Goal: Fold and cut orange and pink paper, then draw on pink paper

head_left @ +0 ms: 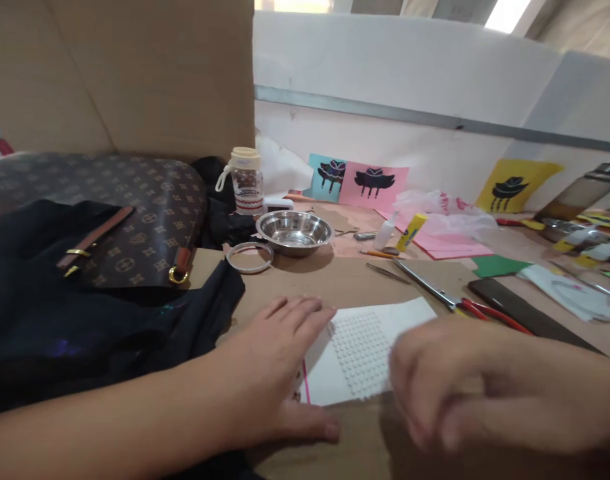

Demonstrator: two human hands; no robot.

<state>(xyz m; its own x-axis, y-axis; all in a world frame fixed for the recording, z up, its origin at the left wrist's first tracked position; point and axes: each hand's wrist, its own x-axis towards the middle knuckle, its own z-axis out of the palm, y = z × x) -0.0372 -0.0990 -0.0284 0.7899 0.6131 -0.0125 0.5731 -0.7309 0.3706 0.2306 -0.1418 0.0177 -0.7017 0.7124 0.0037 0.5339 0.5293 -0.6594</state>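
Bead sheet [362,353]: between left hand [279,360] and right hand [449,380]
Bowl [295,247]: behind the sheet, right of handbag [152,223]
Scissors [452,302]: behind the right hand

Can pass: over bare flat brown cardboard [329,283], between white dotted paper sheet [365,353] and shiny round steel bowl [295,249] | Blocked leftward: by crumpled dark navy cloth [185,327] | Blocked rightward: by red-handled steel scissors [455,305], slim pointed metal tool [387,273]

We seem to be in a craft workspace: on the surface [295,283] we see scissors [435,289], tweezers [387,273], a glue stick [411,233] and a sheet of white dots [362,350], and by the wall [409,67] stand a blue card [317,185], a pink card [352,190] and a yellow card [532,172], each bearing a dark shape.
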